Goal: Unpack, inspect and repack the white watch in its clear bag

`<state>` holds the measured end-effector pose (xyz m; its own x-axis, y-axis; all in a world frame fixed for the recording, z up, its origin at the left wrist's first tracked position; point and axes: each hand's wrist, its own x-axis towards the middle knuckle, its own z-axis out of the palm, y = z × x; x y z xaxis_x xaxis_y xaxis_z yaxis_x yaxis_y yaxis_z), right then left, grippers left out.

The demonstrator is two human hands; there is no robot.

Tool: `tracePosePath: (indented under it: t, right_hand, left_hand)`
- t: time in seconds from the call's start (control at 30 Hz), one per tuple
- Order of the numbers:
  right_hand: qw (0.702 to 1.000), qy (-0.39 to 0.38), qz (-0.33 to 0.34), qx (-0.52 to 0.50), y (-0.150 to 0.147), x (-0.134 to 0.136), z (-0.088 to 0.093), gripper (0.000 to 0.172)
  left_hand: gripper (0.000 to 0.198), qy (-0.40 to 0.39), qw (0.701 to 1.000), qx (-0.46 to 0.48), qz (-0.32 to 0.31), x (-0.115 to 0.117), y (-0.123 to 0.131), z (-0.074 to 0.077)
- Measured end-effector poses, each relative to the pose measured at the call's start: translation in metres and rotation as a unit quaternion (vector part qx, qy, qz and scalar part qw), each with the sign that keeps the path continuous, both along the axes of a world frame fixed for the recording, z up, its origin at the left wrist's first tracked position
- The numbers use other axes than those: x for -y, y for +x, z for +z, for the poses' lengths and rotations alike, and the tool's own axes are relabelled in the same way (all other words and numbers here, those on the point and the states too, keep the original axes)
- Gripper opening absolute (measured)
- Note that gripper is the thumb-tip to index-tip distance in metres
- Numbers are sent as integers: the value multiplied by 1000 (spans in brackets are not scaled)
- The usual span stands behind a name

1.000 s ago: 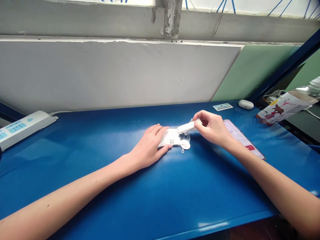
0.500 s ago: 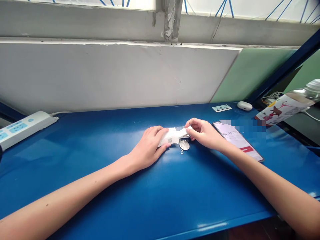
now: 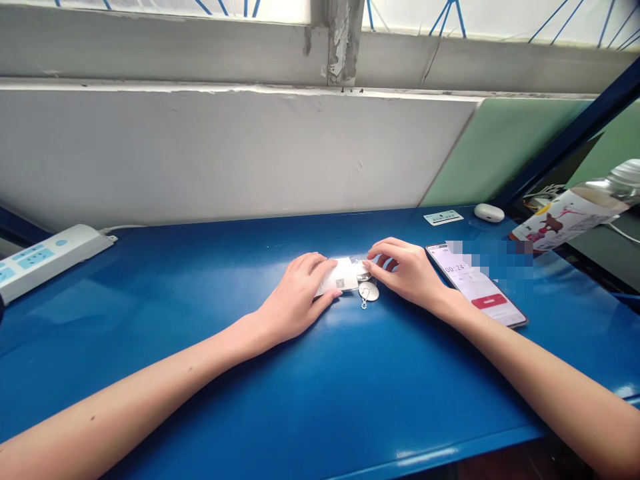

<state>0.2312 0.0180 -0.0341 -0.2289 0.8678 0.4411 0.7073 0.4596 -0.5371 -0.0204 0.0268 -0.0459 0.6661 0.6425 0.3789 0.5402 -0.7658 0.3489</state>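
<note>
A small flat white packet with a printed square code (image 3: 346,275) lies on the blue desk (image 3: 320,393). My left hand (image 3: 306,287) is closed on its left end, thumb along the near edge and fingers over the far edge. At the packet's right end, the thumb and fingertips of my right hand (image 3: 400,267) come together in a pinch beside something shiny and silvery; what they hold is too small to make out. Just below, a round silvery disc (image 3: 369,291) with a short bead chain (image 3: 365,303) lies on the desk.
A phone (image 3: 480,287) showing a timer lies by my right forearm. Behind it are a printed card (image 3: 443,217) and a white earbud case (image 3: 489,213). A labelled bottle (image 3: 570,213) leans at the right. At the far left is a white power strip (image 3: 55,257).
My right hand has shifted slightly left at the packet's right end, and the white strip it pinched there no longer shows. My left hand stays in place.
</note>
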Motion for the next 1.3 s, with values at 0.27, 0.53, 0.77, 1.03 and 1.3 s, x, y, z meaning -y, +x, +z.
tracePosePath:
  t: [0.27,0.53,0.77,1.03,1.3]
  right_hand:
    - [985,-10,52,167,19,1,19,16]
    - [987,34,39,155,2,2,-4,21]
    - [999,-25,10,30,-7,3,-8,14]
    - [993,-79,-20,-83,-11,5,-10,14]
    - [977,-158,23,-138,-11,4,-8,32]
  left_hand:
    - [42,-3,1000,-5,3,0,0,1]
    - [39,0,1000,-5,4,1,2,2]
    - [36,3,1000,-3,3,0,2,2]
    - [37,2,1000,-12,0,0,1,2]
    - [37,-9,1000,-14,0,0,2,2]
